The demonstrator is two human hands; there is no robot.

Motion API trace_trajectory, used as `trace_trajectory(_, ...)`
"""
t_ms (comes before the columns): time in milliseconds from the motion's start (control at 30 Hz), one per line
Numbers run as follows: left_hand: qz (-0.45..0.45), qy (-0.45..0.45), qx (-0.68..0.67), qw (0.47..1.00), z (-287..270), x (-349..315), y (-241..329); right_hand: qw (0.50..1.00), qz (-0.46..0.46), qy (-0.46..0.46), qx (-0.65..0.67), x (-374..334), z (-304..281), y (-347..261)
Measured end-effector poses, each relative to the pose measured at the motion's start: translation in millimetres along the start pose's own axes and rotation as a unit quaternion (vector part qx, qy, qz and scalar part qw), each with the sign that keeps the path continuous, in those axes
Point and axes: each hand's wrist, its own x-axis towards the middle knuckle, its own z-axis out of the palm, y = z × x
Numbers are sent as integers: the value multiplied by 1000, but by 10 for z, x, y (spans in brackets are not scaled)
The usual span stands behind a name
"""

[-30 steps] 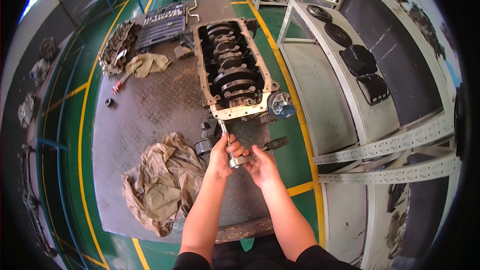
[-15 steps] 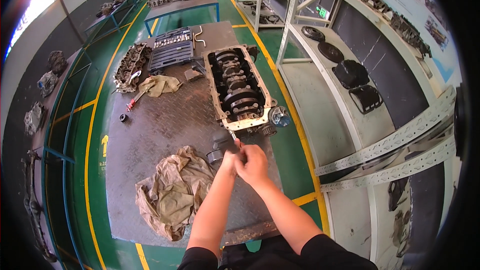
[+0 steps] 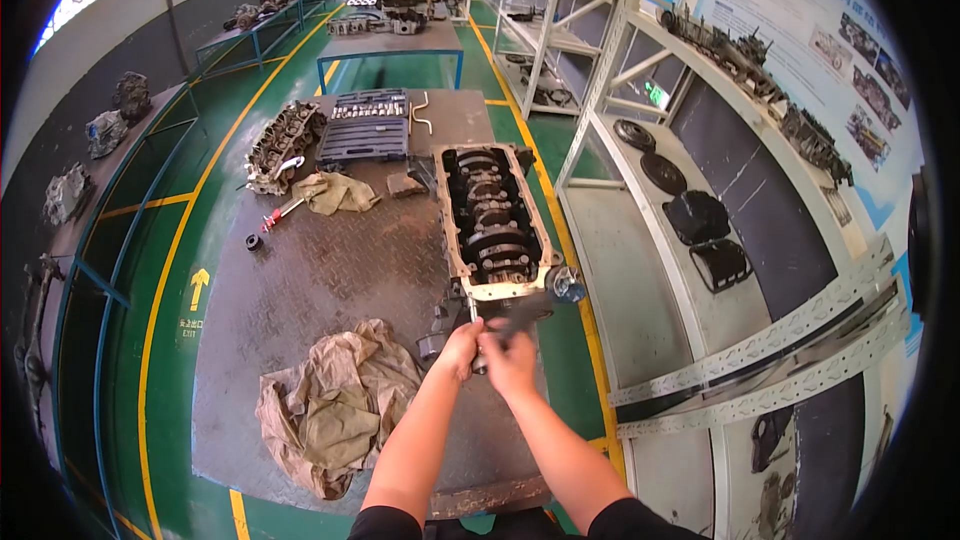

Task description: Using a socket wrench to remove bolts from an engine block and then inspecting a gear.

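Engine block (image 3: 497, 225) sits by steel bench's (image 3: 335, 265) R edge; open room mid-bench. L hand (image 3: 460, 350) fingers wrap ext. bar (image 3: 473, 311) at block's near end; R hand (image 3: 510, 364) by blurred ratchet handle (image 3: 526, 317), finger closure can't tell. Blk round part (image 3: 431, 346) + crumpled cloth (image 3: 335, 400) crowd L side; socket set (image 3: 366, 125) far end.

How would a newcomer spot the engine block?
Find the nearest metal table and follow its right edge. Along it lies the engine block, long and tan-rimmed. Its open top, with dark parts inside, sets it apart from the flat tool case.
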Motion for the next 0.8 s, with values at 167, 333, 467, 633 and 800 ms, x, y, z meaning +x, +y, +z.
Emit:
trace_trajectory(167, -55, 1, -28, 998, -98, 24, 83, 969, 93, 110, 199, 11, 51, 118)
trace_trajectory(333, -6, 17, 4, 1000, -156, 8, 39, 928, -285, 12, -241, 12, 32, -5)
trace_trajectory(467, -53, 48, -35, 997, 178, -5, 95, 910, 173, 141, 349, 92, 65, 453)
trace_trajectory(633, -13, -2, -12, 1000, -104, 12, 81, 955, -224, 10, -192, -77, 102, -154)
trace_trajectory(800, -36, -5, -41, 999, -88, 151, 6, 988, -79, 132, 11, -15, 425, 445)
